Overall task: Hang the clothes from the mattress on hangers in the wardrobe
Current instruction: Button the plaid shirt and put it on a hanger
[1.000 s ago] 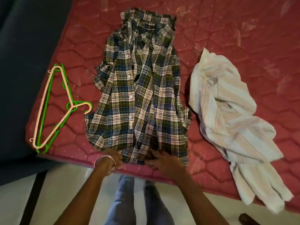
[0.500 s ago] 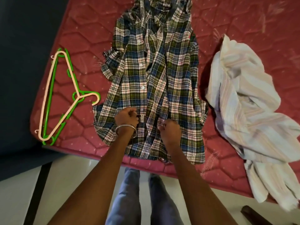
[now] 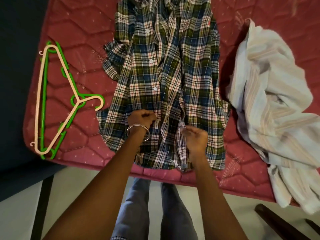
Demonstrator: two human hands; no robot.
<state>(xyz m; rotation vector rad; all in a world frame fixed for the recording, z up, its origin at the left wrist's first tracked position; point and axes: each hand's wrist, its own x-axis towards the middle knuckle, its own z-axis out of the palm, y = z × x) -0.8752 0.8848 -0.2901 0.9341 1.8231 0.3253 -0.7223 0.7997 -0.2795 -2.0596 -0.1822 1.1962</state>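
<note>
Red quilted mattress (image 3: 74,28) carries, at its left edge, a cream hanger (image 3: 57,101) stacked on a green hanger (image 3: 45,87). Beside them the plaid shirt (image 3: 166,75) lies spread flat; the left hand (image 3: 141,118) pinches its button edge, the right hand (image 3: 195,137) grips the other front edge. A crumpled striped shirt (image 3: 273,104) lies at the right

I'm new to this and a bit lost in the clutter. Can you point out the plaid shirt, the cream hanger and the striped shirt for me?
plaid shirt (image 3: 147,80): head view, on its front panel beside the buttons.
cream hanger (image 3: 38,101): head view, on its long straight bar.
striped shirt (image 3: 270,94): head view, on the crumpled middle.
</note>
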